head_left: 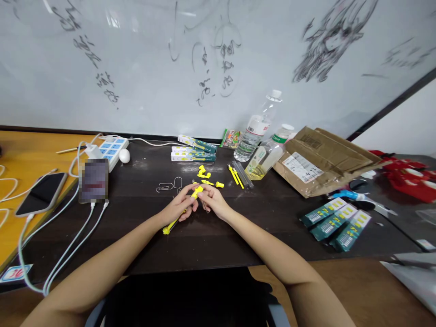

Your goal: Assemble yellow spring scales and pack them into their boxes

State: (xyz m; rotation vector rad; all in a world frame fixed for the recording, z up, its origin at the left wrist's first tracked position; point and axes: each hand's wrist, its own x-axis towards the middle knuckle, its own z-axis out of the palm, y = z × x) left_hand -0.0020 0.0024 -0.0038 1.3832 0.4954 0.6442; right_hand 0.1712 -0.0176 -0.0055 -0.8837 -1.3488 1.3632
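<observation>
My left hand (177, 205) is closed around a slim yellow plastic assembly (166, 230), whose lower end sticks out below the fingers. At its upper end is a yellow block (197, 191), which my right hand (215, 202) pinches with its fingertips. A thin metal wire seems to hang under the right fingers; its shape is partly hidden. Just beyond the hands lie loose yellow plastic parts (203, 172) and a small yellow cap (220, 185). Bent metal wires (165, 186) rest left of them. To the right are yellow rods (235, 176) beside clear tubes (243, 174).
Printed boxes (193, 157) lie at the back; more green boxes (350, 229) are at right. Two bottles (254, 131) stand before a cardboard package (306, 159). Leftward are a power strip (114, 149), a phone (42, 194) and white cables (73, 243). A whiteboard (143, 81) rises behind.
</observation>
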